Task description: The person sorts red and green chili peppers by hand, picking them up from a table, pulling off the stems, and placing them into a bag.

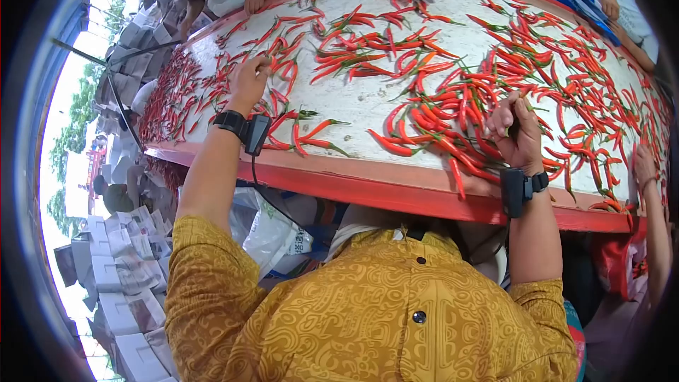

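Head view: wearer's 2 hands [249, 85] [518, 131] over chillies [431, 120]; bag [267, 239] print illegible.

Both forearms are bare and reach forward, well apart. The left arm [212, 177] stretches farther, its hand [249, 83] bent at the wrist with fingers curled inward. The right arm [535, 244] rises nearly straight; its hand [522, 134] is half-closed, fingers folded, thumb raised.

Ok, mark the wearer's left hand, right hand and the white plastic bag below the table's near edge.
Left hand [247, 85]: head view, middle of the hand.
Right hand [521, 133]: head view, middle of the hand.
White plastic bag [263, 243]: head view, its crinkled side.
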The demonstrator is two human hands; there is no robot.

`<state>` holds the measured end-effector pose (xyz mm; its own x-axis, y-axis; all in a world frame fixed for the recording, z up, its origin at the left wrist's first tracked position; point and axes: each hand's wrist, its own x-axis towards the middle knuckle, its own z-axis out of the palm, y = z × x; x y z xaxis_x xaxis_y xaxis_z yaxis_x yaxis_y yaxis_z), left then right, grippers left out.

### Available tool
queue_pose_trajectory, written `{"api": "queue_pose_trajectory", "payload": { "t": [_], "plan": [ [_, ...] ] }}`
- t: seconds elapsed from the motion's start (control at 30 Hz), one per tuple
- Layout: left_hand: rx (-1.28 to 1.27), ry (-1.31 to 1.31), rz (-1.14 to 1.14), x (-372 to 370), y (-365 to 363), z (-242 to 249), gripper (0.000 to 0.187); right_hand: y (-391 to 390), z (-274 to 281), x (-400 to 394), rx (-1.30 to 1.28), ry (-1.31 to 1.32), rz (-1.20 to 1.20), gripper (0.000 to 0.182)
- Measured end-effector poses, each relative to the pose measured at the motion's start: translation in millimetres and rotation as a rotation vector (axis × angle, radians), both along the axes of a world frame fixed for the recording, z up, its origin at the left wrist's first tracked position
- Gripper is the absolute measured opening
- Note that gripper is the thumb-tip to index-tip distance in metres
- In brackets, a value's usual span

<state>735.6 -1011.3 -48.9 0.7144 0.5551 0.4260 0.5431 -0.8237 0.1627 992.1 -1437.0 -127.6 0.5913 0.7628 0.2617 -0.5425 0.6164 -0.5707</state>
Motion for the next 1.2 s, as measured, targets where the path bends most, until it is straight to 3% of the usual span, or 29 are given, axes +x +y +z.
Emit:
{"api": "queue_pose_trajectory", "payload": {
  "t": [0.07,0.1,0.17,0.2,0.3,0.37,0.4,0.43,0.5,0.57,0.63,0.7,0.73,0.8,0.9,0.97,1.0,1.07,1.17,1.2],
  "plan": [
    [-0.255,-0.237,-0.041,16.2,-2.8,-3.0,0.025,-6.3,-6.0,8.3,-0.046,0.029,-0.034,0.013],
    [-0.256,-0.238,-0.051,26.1,-19.6,0.0,0.025,-11.3,-5.6,12.0,-0.098,0.058,-0.063,0.012],
    [-0.421,-0.534,-0.142,58.7,-81.5,10.0,0.026,-15.8,11.1,8.7,-0.220,0.108,-0.138,0.008],
    [-0.459,-0.574,-0.304,76.1,-119.1,9.9,0.026,-20.9,19.2,5.9,-0.240,0.069,-0.077,0.009],
    [-0.615,-0.505,-0.646,119.1,-242.5,4.9,0.021,-29.6,37.1,-6.0,-0.312,0.069,0.098,0.020],
    [-0.453,-0.340,-0.810,132.0,-313.0,6.3,0.022,-34.9,41.3,-13.2,-0.172,0.060,0.244,0.022],
    [-0.398,-0.375,-0.886,142.6,-331.1,0.9,0.022,-38.4,62.2,-29.0,-0.358,0.118,0.046,0.018],
    [-0.345,-0.406,-0.965,150.0,-342.0,-2.7,0.022,-37.9,53.9,-23.0,-0.332,0.099,-0.033,0.015],
    [-0.358,-0.441,-0.933,156.8,-348.9,-5.3,0.022,-55.3,35.1,-1.7,-0.279,0.109,-0.026,0.012],
    [-0.384,-0.478,-0.911,159.8,-345.4,-8.1,0.021,-73.6,48.2,7.1,-0.416,0.169,-0.158,0.019],
    [-0.235,-0.340,-0.767,146.3,-314.2,-17.7,0.024,-92.8,35.9,34.6,-0.220,0.252,-0.108,0.025],
    [-0.234,-0.080,-0.502,120.4,-273.0,-20.5,0.030,-113.7,26.1,60.1,-0.185,0.165,-0.098,0.030],
    [-0.062,-0.063,-0.407,106.7,-236.5,-51.2,0.035,-121.9,19.6,70.7,-0.171,0.202,-0.117,0.031],
    [-0.059,0.167,-0.307,62.4,-165.6,-89.9,0.036,-136.0,4.0,92.5,-0.147,0.254,-0.148,0.034],
    [0.018,0.206,0.095,40.2,-148.9,-76.9,0.034,-149.9,-6.3,113.3,-0.088,0.271,-0.108,0.031],
    [0.083,0.087,0.008,60.2,-161.1,-75.5,0.033,-155.9,-13.8,123.5,-0.091,0.247,-0.118,0.009],
    [0.147,-0.030,-0.060,72.4,-178.8,-64.7,0.032,-159.3,-13.2,125.3,-0.076,0.243,-0.113,0.010],
    [-0.144,-0.053,-0.321,114.7,-230.9,-48.6,0.032,-160.5,0.9,115.8,-0.130,0.305,-0.148,0.016],
    [-0.355,0.099,-0.621,164.2,-313.1,-48.7,0.036,-170.3,-6.3,119.8,-0.099,0.283,-0.074,0.021],
    [-0.276,0.156,-0.691,175.1,-331.2,-53.0,0.040,-176.2,-12.3,124.6,-0.075,0.261,-0.031,0.021]
  ]
}}
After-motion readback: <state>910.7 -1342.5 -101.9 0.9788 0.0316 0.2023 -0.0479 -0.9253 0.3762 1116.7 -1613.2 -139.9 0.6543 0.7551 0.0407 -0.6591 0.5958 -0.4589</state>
